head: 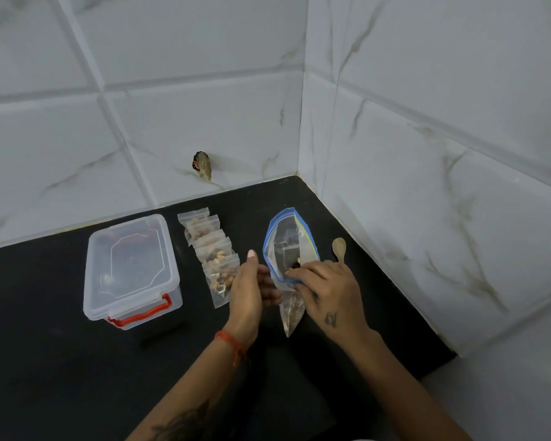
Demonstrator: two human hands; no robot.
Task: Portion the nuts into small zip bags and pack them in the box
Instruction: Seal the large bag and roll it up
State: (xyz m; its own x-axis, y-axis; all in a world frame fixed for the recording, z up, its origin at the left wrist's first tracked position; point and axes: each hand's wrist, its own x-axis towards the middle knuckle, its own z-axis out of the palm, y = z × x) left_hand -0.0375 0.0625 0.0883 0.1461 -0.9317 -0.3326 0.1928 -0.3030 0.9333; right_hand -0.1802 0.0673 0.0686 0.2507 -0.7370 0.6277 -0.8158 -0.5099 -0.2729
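A large clear zip bag with a blue rim (288, 240) stands open-mouthed on the black counter (61, 361). My right hand (328, 291) pinches its near rim, fingers reaching into the mouth. A small zip bag (290, 313) hangs below that hand, partly hidden. My left hand (248, 288) is beside it, fingers straight, palm facing right. Several small filled nut bags (212, 253) lie in an overlapping row to the left. The clear plastic box (131, 268) with red latches stands closed further left.
A small wooden spoon (339, 248) lies right of the large bag near the tiled wall. White marbled tile walls meet in a corner behind the counter. A dark fitting (202, 165) sticks out of the back wall.
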